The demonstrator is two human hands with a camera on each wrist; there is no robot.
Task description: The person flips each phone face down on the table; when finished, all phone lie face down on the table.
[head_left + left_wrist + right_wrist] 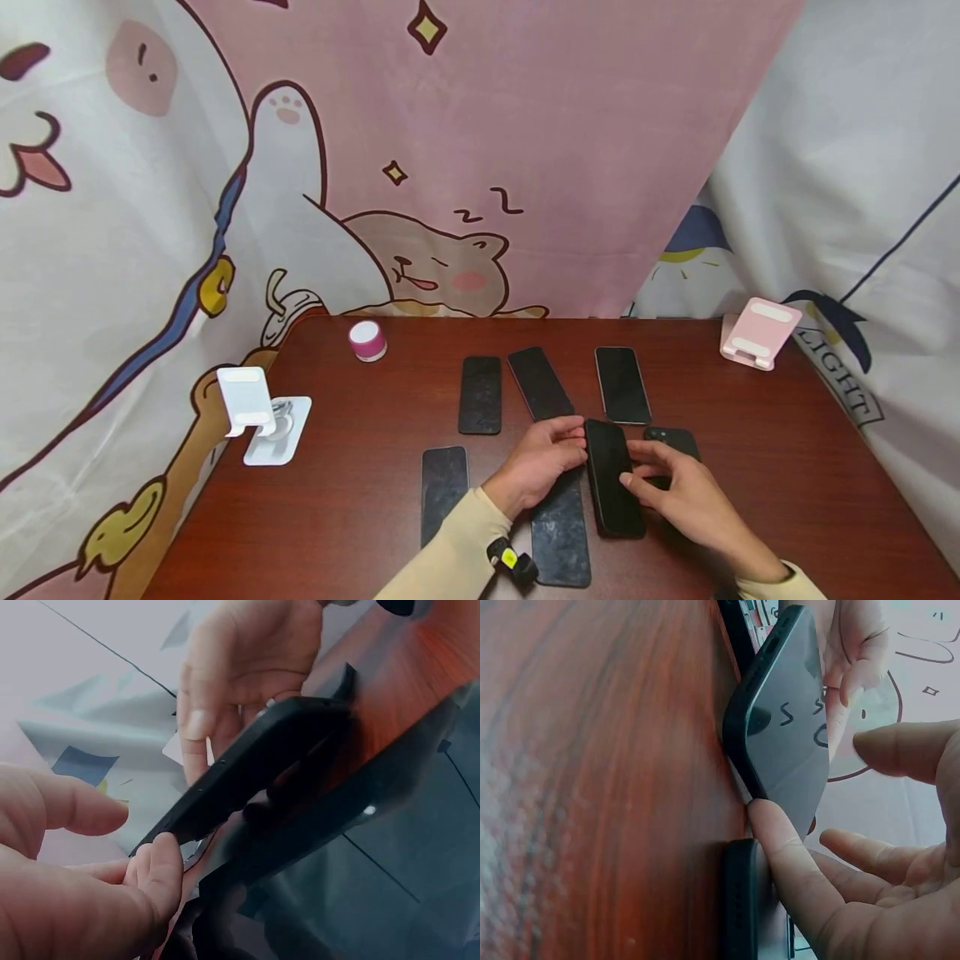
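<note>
A black phone [611,483] is between my two hands, tilted with a dark glossy screen. In the left wrist view, fingertips of my left hand [542,462] touch the phone's [247,757] edge; the thumb stands apart. My right hand [686,492] has one fingertip at the opposite edge of the phone [780,727] in the right wrist view, its thumb away from the screen. Partly under my left hand lies a smudged dark phone [561,537]. A black phone with a camera bump [681,440] is partly hidden behind my right hand.
On the brown table [360,533], dark phones [480,396], [540,383], [622,385] lie toward the back and another phone [444,483] at the left. A white stand [262,417], a pink stand [761,333] and a small pink-and-white jar [367,342] stand near the edges.
</note>
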